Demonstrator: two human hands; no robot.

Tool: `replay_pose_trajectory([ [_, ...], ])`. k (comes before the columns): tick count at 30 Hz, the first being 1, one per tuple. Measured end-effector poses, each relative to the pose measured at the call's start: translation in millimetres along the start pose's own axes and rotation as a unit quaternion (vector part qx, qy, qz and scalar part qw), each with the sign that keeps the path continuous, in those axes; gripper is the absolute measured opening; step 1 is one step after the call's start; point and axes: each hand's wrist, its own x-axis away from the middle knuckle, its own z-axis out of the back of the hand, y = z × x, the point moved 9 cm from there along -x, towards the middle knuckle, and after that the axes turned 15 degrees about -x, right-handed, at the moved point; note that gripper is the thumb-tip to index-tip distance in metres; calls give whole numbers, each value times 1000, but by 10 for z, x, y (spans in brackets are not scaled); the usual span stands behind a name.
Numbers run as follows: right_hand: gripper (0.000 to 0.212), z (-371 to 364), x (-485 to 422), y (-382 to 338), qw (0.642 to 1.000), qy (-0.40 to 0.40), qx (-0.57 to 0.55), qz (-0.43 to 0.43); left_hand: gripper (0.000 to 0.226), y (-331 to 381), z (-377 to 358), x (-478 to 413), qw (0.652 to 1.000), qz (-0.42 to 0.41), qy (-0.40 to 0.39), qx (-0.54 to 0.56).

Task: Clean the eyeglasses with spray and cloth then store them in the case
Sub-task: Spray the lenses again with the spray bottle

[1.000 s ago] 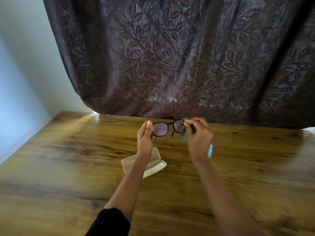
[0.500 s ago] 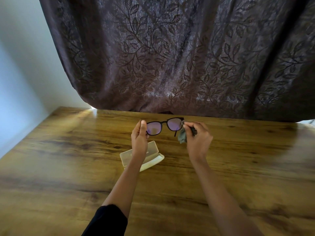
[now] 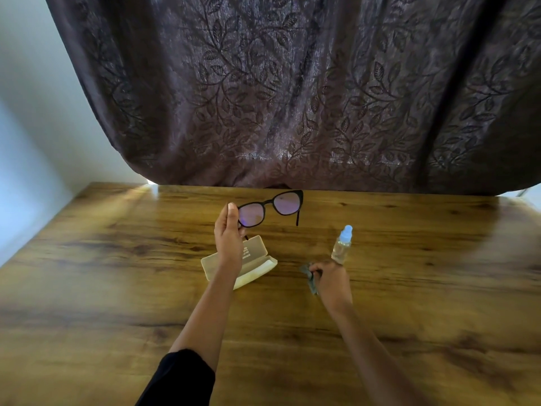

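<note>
Right, my left hand (image 3: 229, 238) pinches the glasses (image 3: 270, 208) by one outer corner, thumb up against the frame. It holds them above the table (image 3: 117, 288), lenses facing me, the far arm hanging unfolded. My right hand (image 3: 332, 281) is low at the table top, fingers curled round the bunched cloth (image 3: 311, 284), just beside the spray bottle (image 3: 342, 244) (upright, cap on as far as I can tell). The case (image 3: 254, 254) lies open under my left wrist, lid tipped back.

I judge the step to be a check of the lenses, then setting the cloth down so the right hand is free to fold the arms. To do it well I should hold by the frame only, never a fingertip on the glass, since one touch undoes the wiping. Tilting the glasses slowly toward the light under the curtain (image 3: 292, 98) would show any streak; if one shows, cloth and bottle are both at hand. The cloth wants laying down away from the bottle, as a careless knuckle could tip so tall and light a thing. A one-corner pinch is weak against twisting, so my second hand ought to take the free arm before anything folds. Then arms in, and down into the case without scraping its rim.
</note>
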Motion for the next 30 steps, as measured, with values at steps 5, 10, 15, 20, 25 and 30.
replay_pose_trajectory([
  [5,22,117,4,-65,999,19,40,-4,35,-21,17,-10,1000,13,2,27],
  [10,22,320,-38,-413,992,92,-40,71,36,-56,99,-49,999,27,19,42],
  [15,32,576,-83,-761,969,167,-122,134,36,-53,161,-148,988,64,11,138],
  [20,38,666,-233,-822,962,147,-207,99,37,-7,162,-222,954,84,-31,285],
  [25,28,553,-249,-1028,847,-41,-530,14,39,61,92,-224,933,79,-89,339],
  [30,28,714,-117,-1407,845,-139,-506,104,47,42,5,-199,924,84,-137,348],
])
